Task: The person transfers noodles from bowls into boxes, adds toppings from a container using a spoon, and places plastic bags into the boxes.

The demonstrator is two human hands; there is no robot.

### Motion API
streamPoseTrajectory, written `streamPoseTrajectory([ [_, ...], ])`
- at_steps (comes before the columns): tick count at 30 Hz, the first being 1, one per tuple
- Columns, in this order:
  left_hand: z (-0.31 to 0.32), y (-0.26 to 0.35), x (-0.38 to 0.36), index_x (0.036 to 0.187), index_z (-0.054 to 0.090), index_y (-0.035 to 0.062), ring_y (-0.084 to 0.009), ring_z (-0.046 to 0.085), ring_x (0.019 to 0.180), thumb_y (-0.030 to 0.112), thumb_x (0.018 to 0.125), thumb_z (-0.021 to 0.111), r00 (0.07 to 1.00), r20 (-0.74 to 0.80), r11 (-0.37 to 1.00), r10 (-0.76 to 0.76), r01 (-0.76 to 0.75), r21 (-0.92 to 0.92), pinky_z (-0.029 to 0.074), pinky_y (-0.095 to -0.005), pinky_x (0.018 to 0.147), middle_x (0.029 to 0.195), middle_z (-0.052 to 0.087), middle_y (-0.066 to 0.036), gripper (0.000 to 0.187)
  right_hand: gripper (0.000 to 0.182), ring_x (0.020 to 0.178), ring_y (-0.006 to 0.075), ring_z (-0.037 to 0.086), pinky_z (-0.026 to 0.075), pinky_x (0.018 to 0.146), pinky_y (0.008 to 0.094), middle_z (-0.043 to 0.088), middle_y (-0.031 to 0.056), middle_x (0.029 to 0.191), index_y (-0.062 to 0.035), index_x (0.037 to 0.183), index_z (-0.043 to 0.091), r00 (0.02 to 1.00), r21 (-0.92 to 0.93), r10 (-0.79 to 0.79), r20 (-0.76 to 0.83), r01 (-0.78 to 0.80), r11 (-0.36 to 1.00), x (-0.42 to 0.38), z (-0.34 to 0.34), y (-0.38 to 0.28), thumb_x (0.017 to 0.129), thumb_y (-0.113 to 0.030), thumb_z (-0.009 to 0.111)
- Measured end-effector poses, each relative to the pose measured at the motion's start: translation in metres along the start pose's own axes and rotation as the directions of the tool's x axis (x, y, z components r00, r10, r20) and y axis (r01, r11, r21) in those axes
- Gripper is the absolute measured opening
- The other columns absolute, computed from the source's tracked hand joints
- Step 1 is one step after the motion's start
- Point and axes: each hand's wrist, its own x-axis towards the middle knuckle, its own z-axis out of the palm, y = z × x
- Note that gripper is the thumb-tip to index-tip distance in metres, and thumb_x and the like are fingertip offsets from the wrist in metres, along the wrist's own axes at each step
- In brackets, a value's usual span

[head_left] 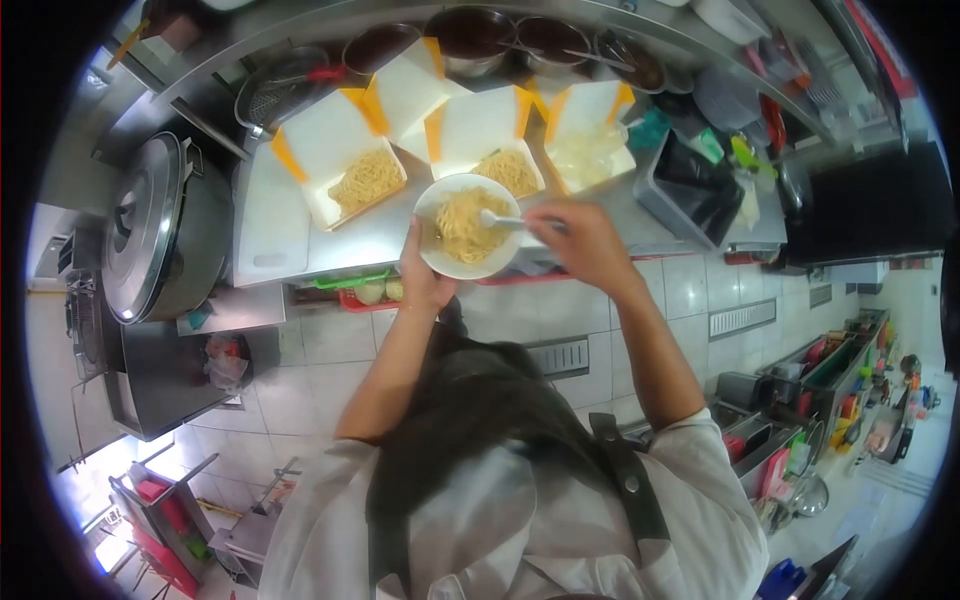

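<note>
A white bowl [428,262] of noodles [462,222] is held up at the counter's front edge. My left hand [425,275] is closed around its left side, thumb near the rim. My right hand [575,238] grips the handle of a spoon-like utensil [503,219], whose end rests in the noodles; its exact kind is hard to make out. Behind the bowl stand open white and orange boxes. Noodles lie in the left box [322,200] and in the middle box [465,120]. The right box [600,120] contains something pale in clear wrapping.
A white cutting board [268,225] lies on the counter's left, beside a large lidded pot [165,230]. Several pots, including a dark-filled one [470,40], line the back. A grey bin [680,195] with black containers stands at the right. Below the counter sits a red basket [362,300].
</note>
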Motion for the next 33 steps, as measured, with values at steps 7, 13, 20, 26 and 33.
streamPoseTrajectory([
  [7,0.011,0.027,0.03,0.136,0.04,0.0025,-0.0286,0.049,0.123,0.039,0.101,0.035,0.989,-0.026,0.989,0.145,-0.145,0.023,0.04,-0.0426,0.104,0.134,0.05,-0.014,0.051,0.005,0.066,0.0305,0.063,0.048,0.056,0.0418,0.06,0.0098,0.073,-0.0069,0.076,0.06,0.973,-0.705,-0.085,0.216,0.216,0.675,0.065,-0.014,-0.015,0.078,-0.009,0.056],
  [13,0.046,0.041,0.057,0.137,0.04,0.0031,-0.0271,0.048,0.124,0.037,0.102,0.033,0.932,-0.073,0.933,0.354,-0.347,0.094,0.038,-0.0413,0.105,0.134,0.05,-0.013,0.049,0.01,0.081,0.0302,0.065,0.05,0.067,0.0399,0.062,0.0114,0.077,-0.007,0.081,0.065,0.886,-0.585,-0.191,0.421,0.427,0.689,0.14,0.009,0.006,0.08,-0.011,0.056],
  [20,0.056,0.08,0.121,0.135,0.038,0.0036,-0.0281,0.052,0.12,0.024,0.099,0.045,0.872,-0.088,0.877,0.481,-0.478,0.055,0.044,-0.0398,0.101,0.13,0.05,-0.016,0.042,0.014,0.082,0.0312,0.064,0.05,0.07,0.0406,0.067,0.0099,0.089,-0.0096,0.093,0.069,0.88,-0.161,-0.302,0.367,0.38,0.911,0.253,0.0,0.022,0.084,-0.017,0.061],
  [26,0.072,0.093,0.162,0.139,0.03,0.005,-0.0281,0.051,0.12,0.023,0.101,0.041,0.846,-0.13,0.847,0.517,-0.485,0.216,0.044,-0.0414,0.101,0.128,0.049,-0.016,0.044,0.014,0.077,0.0239,0.064,0.049,0.068,0.0334,0.068,0.0084,0.087,-0.0068,0.098,0.069,0.81,-0.048,-0.44,0.388,0.494,0.868,0.314,0.001,0.078,0.086,-0.012,0.062],
  [33,0.027,0.079,0.192,0.139,0.031,0.005,-0.0277,0.049,0.122,0.027,0.103,0.034,0.836,-0.144,0.839,0.529,-0.489,0.239,0.043,-0.0408,0.102,0.13,0.047,-0.017,0.043,0.014,0.069,0.008,0.053,0.044,0.065,0.0237,0.064,0.0004,0.079,0.0001,0.098,0.067,0.887,0.186,-0.102,0.45,0.018,0.982,0.311,-0.003,0.083,0.089,-0.011,0.065],
])
